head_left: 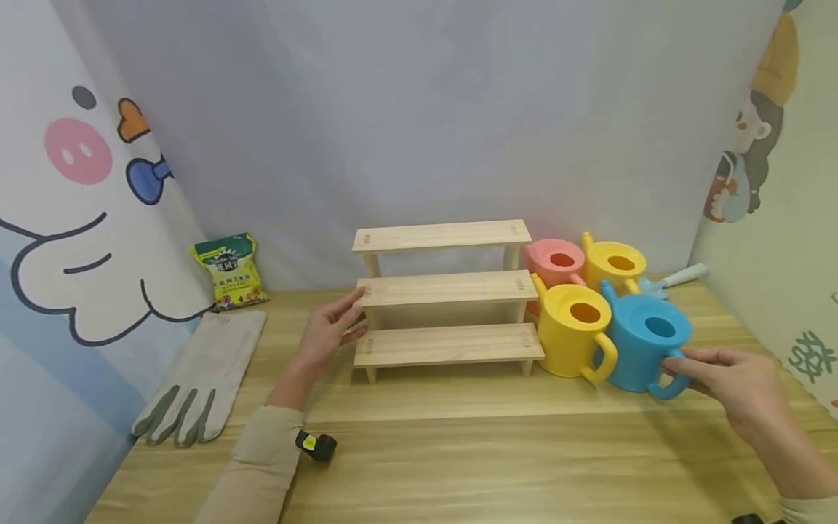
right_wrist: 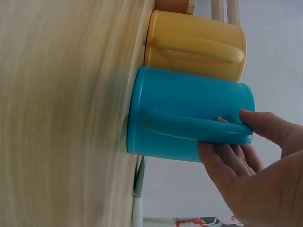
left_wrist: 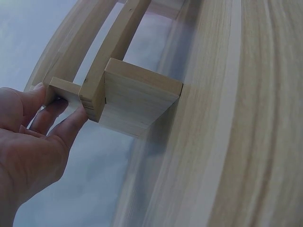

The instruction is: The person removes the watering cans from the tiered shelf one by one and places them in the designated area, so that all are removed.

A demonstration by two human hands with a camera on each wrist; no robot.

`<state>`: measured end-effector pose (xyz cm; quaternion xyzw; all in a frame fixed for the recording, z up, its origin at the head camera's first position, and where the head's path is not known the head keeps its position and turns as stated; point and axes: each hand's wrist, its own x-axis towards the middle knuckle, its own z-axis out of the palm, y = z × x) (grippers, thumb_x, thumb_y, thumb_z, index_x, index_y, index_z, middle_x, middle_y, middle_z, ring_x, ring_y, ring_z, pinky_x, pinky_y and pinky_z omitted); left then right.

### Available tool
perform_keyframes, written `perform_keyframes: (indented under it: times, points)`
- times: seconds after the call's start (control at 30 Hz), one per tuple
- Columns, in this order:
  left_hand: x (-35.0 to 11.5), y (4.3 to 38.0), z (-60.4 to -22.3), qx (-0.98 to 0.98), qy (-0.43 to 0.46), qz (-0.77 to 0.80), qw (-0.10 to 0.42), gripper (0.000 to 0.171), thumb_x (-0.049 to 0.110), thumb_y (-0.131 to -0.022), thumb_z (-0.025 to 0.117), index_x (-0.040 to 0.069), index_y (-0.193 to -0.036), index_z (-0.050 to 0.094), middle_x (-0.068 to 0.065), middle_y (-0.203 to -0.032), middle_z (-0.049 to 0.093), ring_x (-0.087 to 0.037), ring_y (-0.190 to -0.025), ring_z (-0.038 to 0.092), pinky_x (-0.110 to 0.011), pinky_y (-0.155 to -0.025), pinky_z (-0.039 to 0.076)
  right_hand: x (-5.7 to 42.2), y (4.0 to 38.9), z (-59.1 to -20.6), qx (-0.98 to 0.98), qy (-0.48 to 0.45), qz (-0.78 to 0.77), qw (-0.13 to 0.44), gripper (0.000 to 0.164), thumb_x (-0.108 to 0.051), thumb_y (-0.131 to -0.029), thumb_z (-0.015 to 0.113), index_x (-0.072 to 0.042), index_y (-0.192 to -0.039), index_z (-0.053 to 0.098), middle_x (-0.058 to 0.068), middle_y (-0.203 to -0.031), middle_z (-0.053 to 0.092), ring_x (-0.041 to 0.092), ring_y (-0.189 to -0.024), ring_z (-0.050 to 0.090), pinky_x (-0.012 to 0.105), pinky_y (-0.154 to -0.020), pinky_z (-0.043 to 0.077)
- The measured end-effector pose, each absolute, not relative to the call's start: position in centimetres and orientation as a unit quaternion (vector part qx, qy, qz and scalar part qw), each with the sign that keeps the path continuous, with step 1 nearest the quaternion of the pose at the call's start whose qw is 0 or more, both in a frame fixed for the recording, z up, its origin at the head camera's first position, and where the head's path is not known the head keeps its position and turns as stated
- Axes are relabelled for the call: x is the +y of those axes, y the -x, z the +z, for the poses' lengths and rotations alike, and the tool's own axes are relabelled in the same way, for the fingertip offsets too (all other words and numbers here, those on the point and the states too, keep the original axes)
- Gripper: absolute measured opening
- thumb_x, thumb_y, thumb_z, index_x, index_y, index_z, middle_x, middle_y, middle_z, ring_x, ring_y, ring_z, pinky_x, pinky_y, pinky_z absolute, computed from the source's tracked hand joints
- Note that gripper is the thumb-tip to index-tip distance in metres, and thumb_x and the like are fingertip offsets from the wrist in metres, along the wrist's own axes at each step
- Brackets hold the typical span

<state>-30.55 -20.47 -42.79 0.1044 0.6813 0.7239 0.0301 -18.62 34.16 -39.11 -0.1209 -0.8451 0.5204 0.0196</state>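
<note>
A three-step wooden plant stand (head_left: 448, 289) stands at the table's back. My left hand (head_left: 329, 329) pinches the left end of its middle step; in the left wrist view the thumb and fingertips (left_wrist: 78, 118) lie against that wooden end. To the right, my right hand (head_left: 733, 375) holds the handle of a blue watering can (head_left: 638, 353). In the right wrist view the thumb lies across the handle (right_wrist: 199, 128) and the fingers curl behind it. The can stands upright beside a yellow watering can (head_left: 566, 342), which is close to the stand's right end.
Behind them stand a pink watering can (head_left: 546, 255) and another yellow one (head_left: 605, 253). A small tool with a pale handle (head_left: 684, 276) lies at the back right. On the left are a work glove (head_left: 206, 371) and a green-yellow packet (head_left: 232, 273) against the curtain.
</note>
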Motion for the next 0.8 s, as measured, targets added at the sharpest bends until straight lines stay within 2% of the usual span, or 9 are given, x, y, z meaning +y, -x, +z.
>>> perform_keyframes:
  times: [0.17, 0.33, 0.43, 0.53, 0.63, 0.73, 0.8]
  points:
    - [-20.7, 30.5, -42.7, 0.678, -0.104, 0.727, 0.025, 0.046, 0.007, -0.107, 0.047, 0.003, -0.152, 0.039, -0.014, -0.161, 0.027, -0.034, -0.141, 0.038, -0.035, -0.101, 0.052, 33.9, 19.3, -39.2, -0.842, 0.099, 0.531, 0.009, 0.054, -0.031, -0.088, 0.080, 0.012, -0.117, 0.065, -0.004, -0.087, 0.075, -0.002, -0.079, 0.067, 0.016, -0.068, 0.059]
    - [-20.8, 30.4, -42.8, 0.679, -0.105, 0.727, 0.021, 0.046, 0.007, -0.107, 0.047, 0.003, -0.152, 0.039, -0.013, -0.162, 0.027, -0.033, -0.143, 0.035, -0.036, -0.102, 0.052, 34.1, 19.8, -39.2, -0.855, 0.073, 0.513, 0.004, 0.059, -0.032, -0.091, 0.077, 0.016, -0.123, 0.059, -0.003, -0.091, 0.075, 0.000, -0.081, 0.068, 0.018, -0.070, 0.059]
    - [-20.9, 30.6, -42.9, 0.681, -0.106, 0.724, 0.022, 0.047, 0.008, -0.107, 0.047, 0.003, -0.152, 0.039, -0.013, -0.162, 0.026, -0.036, -0.141, 0.036, -0.038, -0.102, 0.051, 34.4, 19.7, -38.8, -0.885, 0.074, 0.459, 0.015, 0.066, -0.043, -0.093, 0.071, 0.013, -0.126, 0.059, 0.002, -0.099, 0.073, 0.008, -0.084, 0.068, 0.034, -0.075, 0.061]
    - [-20.8, 30.7, -43.0, 0.685, -0.112, 0.719, 0.026, 0.047, 0.010, -0.107, 0.047, 0.002, -0.153, 0.038, -0.014, -0.162, 0.025, -0.039, -0.139, 0.039, -0.040, -0.104, 0.050, 34.7, 19.2, -38.1, -0.907, 0.086, 0.410, 0.044, 0.072, -0.053, -0.095, 0.064, 0.010, -0.129, 0.058, 0.014, -0.102, 0.073, 0.030, -0.098, 0.064, 0.060, -0.080, 0.053]
    - [-20.6, 30.7, -43.1, 0.686, -0.116, 0.718, 0.029, 0.048, 0.011, -0.107, 0.048, 0.003, -0.153, 0.038, -0.015, -0.162, 0.025, -0.041, -0.137, 0.041, -0.041, -0.104, 0.049, 34.5, 18.9, -37.2, -0.917, 0.099, 0.376, 0.085, 0.071, -0.054, -0.097, 0.058, 0.009, -0.130, 0.057, 0.027, -0.110, 0.069, 0.054, -0.112, 0.049, 0.071, -0.078, 0.045]
    - [-20.6, 30.7, -43.1, 0.685, -0.112, 0.719, 0.030, 0.047, 0.011, -0.107, 0.048, 0.003, -0.153, 0.039, -0.016, -0.161, 0.026, -0.040, -0.136, 0.042, -0.040, -0.104, 0.049, 33.9, 19.0, -36.2, -0.924, 0.092, 0.350, 0.128, 0.067, -0.050, -0.100, 0.056, 0.010, -0.129, 0.058, 0.034, -0.120, 0.062, 0.058, -0.116, 0.046, 0.070, -0.078, 0.046]
    - [-20.6, 30.7, -43.1, 0.686, -0.110, 0.719, 0.029, 0.047, 0.011, -0.107, 0.048, 0.003, -0.153, 0.039, -0.016, -0.161, 0.027, -0.040, -0.136, 0.043, -0.041, -0.104, 0.049, 33.2, 19.5, -35.7, -0.926, 0.078, 0.335, 0.158, 0.061, -0.047, -0.100, 0.057, 0.007, -0.126, 0.061, 0.033, -0.121, 0.062, 0.036, -0.109, 0.060, 0.052, -0.076, 0.054]
